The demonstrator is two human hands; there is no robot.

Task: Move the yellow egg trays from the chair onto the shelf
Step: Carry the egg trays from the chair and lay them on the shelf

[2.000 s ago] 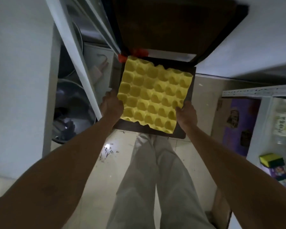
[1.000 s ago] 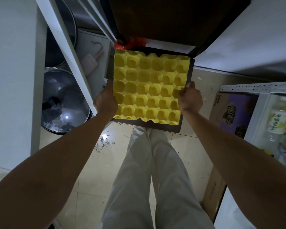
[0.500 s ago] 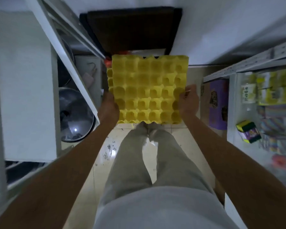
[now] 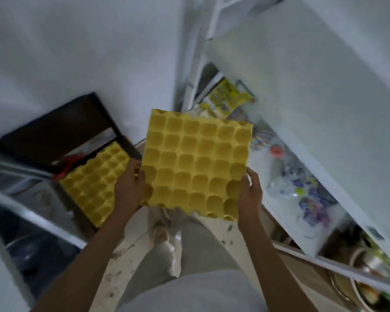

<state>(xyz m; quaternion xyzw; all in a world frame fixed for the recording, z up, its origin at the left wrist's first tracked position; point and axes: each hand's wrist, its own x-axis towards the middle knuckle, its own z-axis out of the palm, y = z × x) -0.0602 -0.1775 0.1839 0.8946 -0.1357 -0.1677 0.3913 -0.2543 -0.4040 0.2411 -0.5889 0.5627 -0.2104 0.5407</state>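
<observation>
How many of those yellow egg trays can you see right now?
2. One egg tray is held up between the left hand and right hand. Another tray lies on the dark chair; more could be stacked beneath it.

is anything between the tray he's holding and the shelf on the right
Nothing visible blocks the way. The held egg tray already overlaps the shelf's left edge, but packets and bottles crowd its surface.

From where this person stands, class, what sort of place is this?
Probably a cramped storeroom or pantry: white metal shelving crowded with packaged goods, steel pots below, yellow egg trays.
</observation>
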